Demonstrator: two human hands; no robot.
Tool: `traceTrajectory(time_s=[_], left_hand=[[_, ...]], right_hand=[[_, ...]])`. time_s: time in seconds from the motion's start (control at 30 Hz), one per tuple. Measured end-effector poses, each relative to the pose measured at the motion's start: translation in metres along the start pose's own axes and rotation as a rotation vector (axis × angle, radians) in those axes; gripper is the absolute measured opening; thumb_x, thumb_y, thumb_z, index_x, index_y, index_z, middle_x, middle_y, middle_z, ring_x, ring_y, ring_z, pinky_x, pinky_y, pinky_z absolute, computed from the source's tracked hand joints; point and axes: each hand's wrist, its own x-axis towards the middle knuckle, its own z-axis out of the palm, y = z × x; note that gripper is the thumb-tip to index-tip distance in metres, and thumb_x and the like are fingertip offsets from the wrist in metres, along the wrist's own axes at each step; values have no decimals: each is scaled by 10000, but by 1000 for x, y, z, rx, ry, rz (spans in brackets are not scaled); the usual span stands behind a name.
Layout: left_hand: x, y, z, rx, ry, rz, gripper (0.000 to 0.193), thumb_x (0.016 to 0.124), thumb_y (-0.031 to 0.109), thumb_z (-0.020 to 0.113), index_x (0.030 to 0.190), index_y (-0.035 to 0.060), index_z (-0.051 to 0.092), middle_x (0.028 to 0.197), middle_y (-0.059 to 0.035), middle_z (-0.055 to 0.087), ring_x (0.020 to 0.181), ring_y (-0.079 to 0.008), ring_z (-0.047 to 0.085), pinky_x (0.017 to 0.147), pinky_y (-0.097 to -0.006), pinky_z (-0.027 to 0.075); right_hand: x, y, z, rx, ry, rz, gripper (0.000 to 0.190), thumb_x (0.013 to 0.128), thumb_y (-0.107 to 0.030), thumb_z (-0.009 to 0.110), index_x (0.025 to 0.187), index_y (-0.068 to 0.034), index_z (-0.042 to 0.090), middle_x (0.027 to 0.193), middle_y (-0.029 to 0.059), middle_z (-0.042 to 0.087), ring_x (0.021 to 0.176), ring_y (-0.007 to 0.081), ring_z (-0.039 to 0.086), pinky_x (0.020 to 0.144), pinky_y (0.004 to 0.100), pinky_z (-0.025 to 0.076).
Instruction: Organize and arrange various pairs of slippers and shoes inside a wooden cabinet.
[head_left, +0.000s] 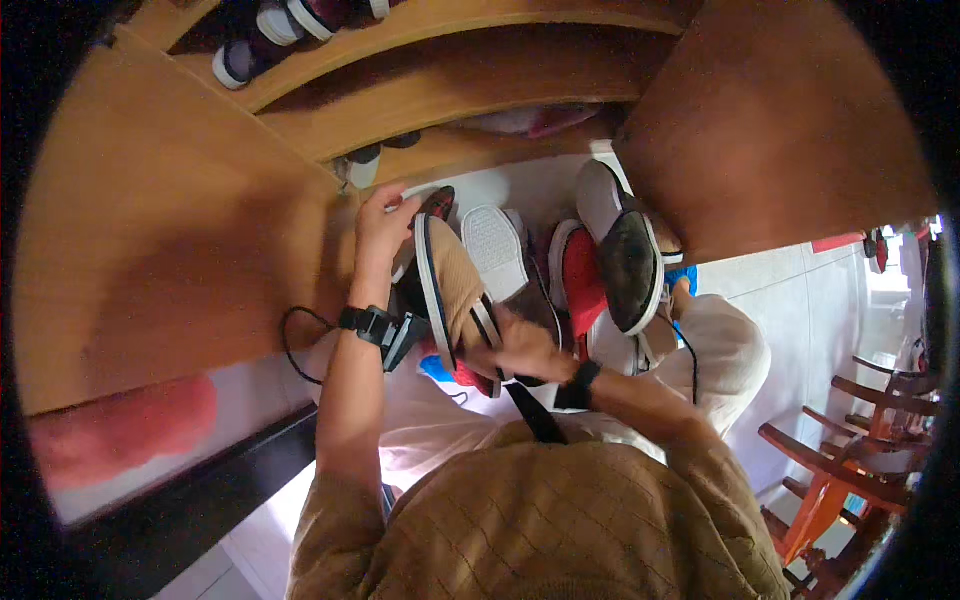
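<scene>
A tan corduroy shoe (454, 262) with a white-edged sole stands tilted on its side in front of me. My right hand (529, 346), blurred, is closed around its rear end, by a white-striped edge. My left hand (384, 229) is beside the toe, fingers bent; whether it grips anything is hidden. Just past its thumb shows a dark red patterned shoe (441, 202). A shoe with its white sole (495, 251) turned up lies to the right. Farther right, a red shoe (581, 277) rests against a dark shoe (632, 274) with a white rim.
A wooden cabinet surrounds the shoes, with a left panel (150, 225), a right panel (780, 142) and shelves (465, 127) ahead. More shoes (277, 37) sit on an upper shelf. Black cables (289, 349) hang near both wrists. Wooden furniture (832, 465) stands at right.
</scene>
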Motion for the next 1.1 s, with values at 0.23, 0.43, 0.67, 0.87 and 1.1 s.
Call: traceTrajectory(time_s=[0.23,0.43,0.67,0.87,1.1], left_hand=[[-34,10,2,89,-17,-162,564,706,204,706,1185,3,485,981,-114,566,809,-174,572,610,-270,484],[-73,-5,17,-476,-325,-271,681,738,291,683,1287,61,353,1191,-93,508,1084,-234,500,864,-358,440],[-116,31,30,-957,-309,-332,410,811,261,564,1141,27,500,1117,-114,565,1024,-260,542,915,-391,426],[-98,54,6,-866,-154,-100,443,824,352,470,1152,54,497,1146,-105,538,1066,-259,505,926,-380,394],[-94,100,-17,-979,-243,54,538,848,459,389,1223,77,441,1202,-88,501,1110,-254,465,965,-371,356]], right_hand=[[-4,15,6,287,283,31,477,658,-437,631,793,18,591,774,248,607,724,357,622,647,424,487],[-54,-21,-50,94,640,-271,429,643,-366,625,891,-27,540,839,212,561,786,378,570,663,424,463],[-91,-6,-65,633,426,-441,796,592,-344,718,1231,-7,383,1222,228,420,1175,338,402,958,401,342],[-136,-15,-77,642,288,-461,1000,602,-440,729,1357,8,252,1265,245,378,1196,326,372,1013,356,272],[-185,9,-85,737,428,-568,898,639,-386,724,1329,19,314,1246,166,414,1187,248,385,1007,328,265]])
